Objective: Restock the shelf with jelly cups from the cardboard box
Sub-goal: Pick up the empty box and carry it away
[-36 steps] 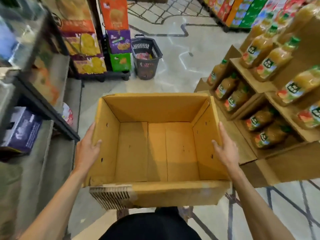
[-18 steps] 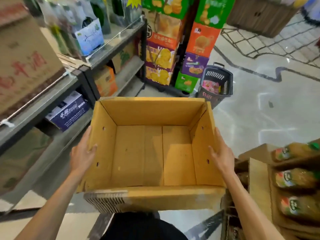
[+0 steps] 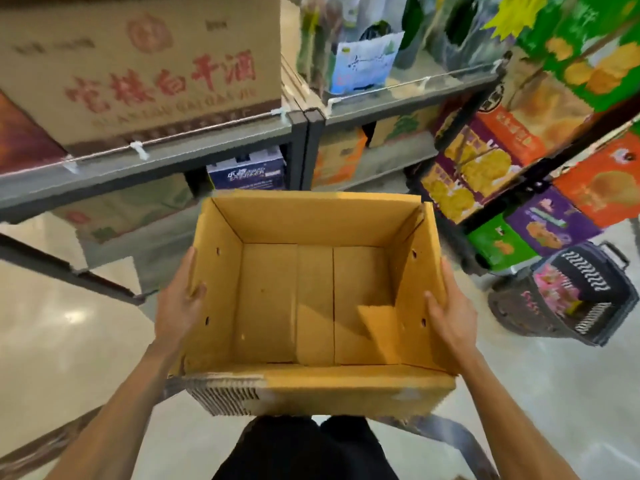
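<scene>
Cardboard box (image 3: 311, 306) comes first, carried in front of my body between both hands. My left hand (image 3: 178, 301) and right hand (image 3: 452, 315) each lie along an outer side wall, thumb hooked over the rim and pinching it. The inside is bare, with no jelly cups showing, so I judge the unloading finished and only disposing of the box left. Beyond stands the shelf (image 3: 207, 152), loaded with cartons; I cannot pick out jelly cups there. Farther right, a basket (image 3: 588, 299) stands on the floor.

Matt, corrugated cardboard is being shown in the box (image 3: 311, 220). Light is being reflected by the glossy floor (image 3: 69, 341).
</scene>
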